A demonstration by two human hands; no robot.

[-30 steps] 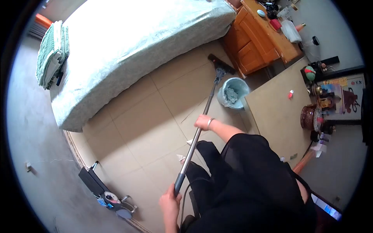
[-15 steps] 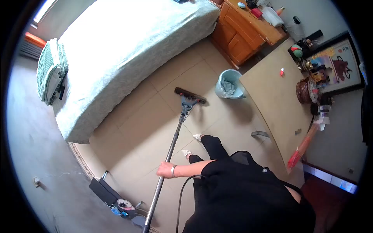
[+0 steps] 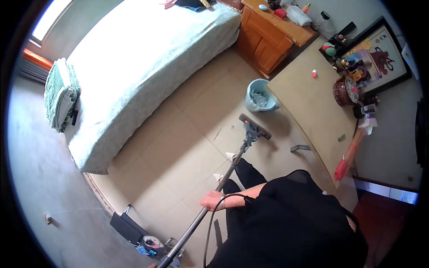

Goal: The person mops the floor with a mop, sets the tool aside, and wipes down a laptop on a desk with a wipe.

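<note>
My right hand (image 3: pixel 212 201), with a bracelet at the wrist, is closed around the metal pole of a long-handled floor mop (image 3: pixel 190 230). At the bottom edge, only a sliver of my left hand (image 3: pixel 153 265) shows against the pole's lower end; most of it is cut off. The wide, dark mop head (image 3: pixel 254 127) rests on the tiled floor (image 3: pixel 178 147), below a light blue bin (image 3: pixel 258 103) with a liner and contents. My feet in light shoes (image 3: pixel 231 156) are beside the pole. A black cable (image 3: pixel 208 232) loops over my right forearm.
A bed (image 3: pixel 147 76) with folded green textiles (image 3: pixel 60 98) stands at the upper left. Beyond the bin are a wooden cabinet (image 3: pixel 263 42) and a pale table (image 3: pixel 308 98) holding a framed picture and ornaments. A dark wheeled object (image 3: pixel 138 232) is by the left wall.
The mop head went from beside the cabinet leftward to mid-floor, then back right to below the bin. My left hand left view and now barely shows; the view has turned.
</note>
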